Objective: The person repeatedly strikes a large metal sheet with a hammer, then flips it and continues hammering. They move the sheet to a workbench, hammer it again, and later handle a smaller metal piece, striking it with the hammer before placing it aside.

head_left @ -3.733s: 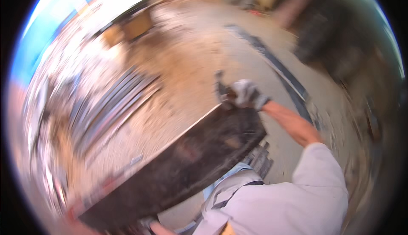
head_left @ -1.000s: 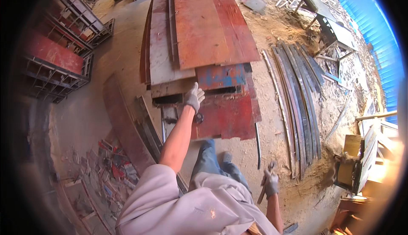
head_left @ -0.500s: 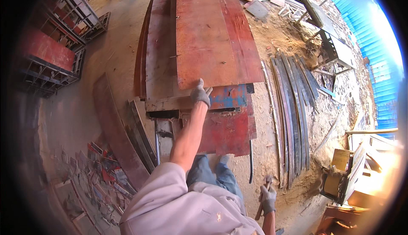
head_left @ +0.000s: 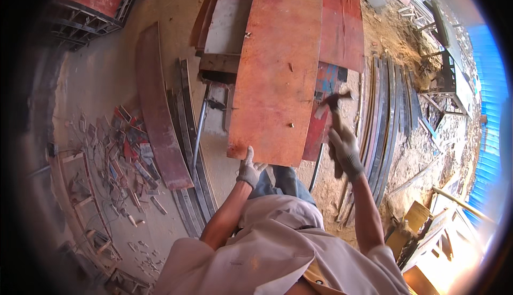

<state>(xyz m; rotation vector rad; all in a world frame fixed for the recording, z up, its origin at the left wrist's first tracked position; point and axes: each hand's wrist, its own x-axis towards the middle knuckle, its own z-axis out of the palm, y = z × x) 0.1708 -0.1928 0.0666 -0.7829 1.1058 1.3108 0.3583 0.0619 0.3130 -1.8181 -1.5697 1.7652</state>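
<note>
— Hands?
— Gloved left hand (head_left: 249,168) gripped the red plywood sheet's (head_left: 280,65) near edge; right hand (head_left: 344,151), at three o'clock, clenched a raised hammer (head_left: 334,105).
— Room?
— Bare concrete floor (head_left: 107,71) at nine o'clock.

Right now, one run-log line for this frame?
left hand: gripping red plywood board near edge | right hand: holding hammer raised | steel strips at right

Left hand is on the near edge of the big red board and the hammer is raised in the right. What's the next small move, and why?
Probably bring the hammer down toward the small nail-like stub near the red board's near end. The right hand holds the hammer raised over the board's right edge, while the left hand grips the near edge, so the board looks steadied.
</note>
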